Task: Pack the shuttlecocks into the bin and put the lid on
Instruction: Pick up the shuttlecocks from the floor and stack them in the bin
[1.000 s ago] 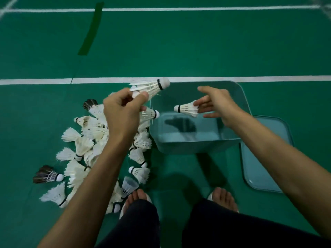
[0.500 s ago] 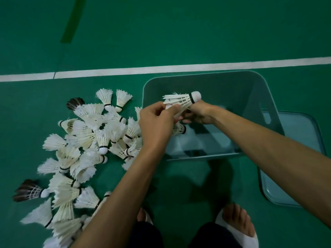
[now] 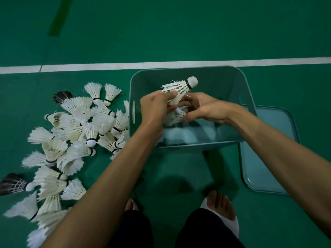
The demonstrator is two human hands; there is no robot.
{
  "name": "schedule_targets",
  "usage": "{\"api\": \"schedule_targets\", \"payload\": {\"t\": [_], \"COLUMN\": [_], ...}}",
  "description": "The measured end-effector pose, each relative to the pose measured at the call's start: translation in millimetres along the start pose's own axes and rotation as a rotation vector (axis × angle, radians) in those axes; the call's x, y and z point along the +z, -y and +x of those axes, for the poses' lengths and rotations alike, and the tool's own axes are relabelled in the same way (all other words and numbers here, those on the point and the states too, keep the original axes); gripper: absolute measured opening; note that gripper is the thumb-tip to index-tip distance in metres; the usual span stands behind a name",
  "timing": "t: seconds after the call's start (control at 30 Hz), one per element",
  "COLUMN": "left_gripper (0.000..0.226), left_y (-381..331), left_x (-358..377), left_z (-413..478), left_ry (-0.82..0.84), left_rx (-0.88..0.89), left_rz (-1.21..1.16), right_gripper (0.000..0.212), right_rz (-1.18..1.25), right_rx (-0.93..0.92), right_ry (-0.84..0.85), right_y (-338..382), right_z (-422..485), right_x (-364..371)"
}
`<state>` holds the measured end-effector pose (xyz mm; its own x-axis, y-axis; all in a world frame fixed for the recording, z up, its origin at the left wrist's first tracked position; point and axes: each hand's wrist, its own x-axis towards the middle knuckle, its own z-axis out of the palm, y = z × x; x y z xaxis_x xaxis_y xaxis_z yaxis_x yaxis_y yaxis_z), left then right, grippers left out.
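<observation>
Green court floor (image 3: 179,33) throughout. The bin (image 3: 247,90) stands open directly beneath both hands. The lid (image 3: 268,158) lies flat right of the right forearm, beside the bin. The pile of shuttlecocks (image 3: 75,133) lies left of the left hand, reaching the bin's left wall. The left hand (image 3: 155,109) pinches the feathers of one shuttlecock (image 3: 180,86), held over the bin. The right hand (image 3: 204,109) curls round a second shuttlecock (image 3: 174,116), partly hidden.

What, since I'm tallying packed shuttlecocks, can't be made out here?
Head view only.
Bin floor: partly behind left hand and right hand, contents unclear.
Lower shuttlecock: mostly covered by the right hand.
Pile: bottom-left blurred, cut by frame edge.
Lid: corner behind right forearm.
</observation>
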<state>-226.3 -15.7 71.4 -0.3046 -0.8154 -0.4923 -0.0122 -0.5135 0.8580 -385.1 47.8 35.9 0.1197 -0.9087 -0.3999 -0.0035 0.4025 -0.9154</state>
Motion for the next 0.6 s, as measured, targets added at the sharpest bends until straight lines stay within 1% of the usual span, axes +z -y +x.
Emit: {"api": "schedule_targets", "payload": {"t": [0.03, 0.1, 0.13, 0.2, 0.23, 0.27, 0.3, 0.33, 0.37, 0.43, 0.47, 0.53, 0.6], "left_gripper": [0.009, 0.009, 0.009, 0.009, 0.010, 0.011, 0.015, 0.021, 0.024, 0.025, 0.022, 0.018, 0.022], "left_y": [-1.2, -2.4, -1.2, 4.0, 6.7, 9.1, 11.1, 12.2, 12.5, 13.4, 13.9, 16.7, 21.5], "left_x": [2.4, 3.6, 2.5, -3.0, -6.6, -10.1, -13.7, -16.4, -17.9, -18.5, -18.0, -16.5, -15.5], "left_z": [-1.8, -3.1, -0.7, 7.6, 11.7, 14.8, 17.2, 18.5, 18.2, 17.4, 17.9, 20.1, 21.5], "left_ry": [0.023, 0.029, 0.006, -0.075, -0.118, -0.150, -0.162, -0.152, -0.123, -0.033, 0.021, 0.104, 0.183], "left_rx": [-0.026, -0.055, -0.055, -0.027, 0.005, 0.043, 0.087, 0.129, 0.162, 0.198, 0.197, 0.187, 0.185], "left_rz": [-0.032, -0.062, -0.057, 0.016, 0.079, 0.160, 0.261, 0.400, 0.570, 0.909, 1.036, 1.230, 1.371], "right_gripper": [0.060, 0.050, 0.055, 0.075, 0.075, 0.066, 0.050, 0.034, 0.028, 0.028, 0.027, 0.024, 0.024], "right_rz": [-0.045, -0.189, -0.271, -0.451, -0.574, -0.702, -0.812, -0.871, -0.877, -0.802, -0.745, -0.634, -0.529], "right_rx": [-0.018, -0.021, -0.005, 0.059, 0.091, 0.134, 0.195, 0.261, 0.305, 0.336, 0.336, 0.357, 0.387], "right_ry": [0.002, -0.057, -0.087, -0.143, -0.169, -0.206, -0.251, -0.307, -0.363, -0.497, -0.574, -0.713, -0.871], "right_y": [2.3, 6.4, 7.1, 5.9, 4.3, 0.4, -2.4, -6.5, -9.8, -15.9, -17.6, -18.5, -18.4], "right_z": [1.8, 6.3, 8.6, 11.4, 12.7, 15.3, 17.0, 18.9, 20.3, 24.8, 27.6, 35.6, 46.1], "right_x": [3.4, 7.2, 6.0, -0.2, -4.1, -10.5, -16.2, -22.0, -26.6, -32.9, -33.3, -30.9, -24.5]}}
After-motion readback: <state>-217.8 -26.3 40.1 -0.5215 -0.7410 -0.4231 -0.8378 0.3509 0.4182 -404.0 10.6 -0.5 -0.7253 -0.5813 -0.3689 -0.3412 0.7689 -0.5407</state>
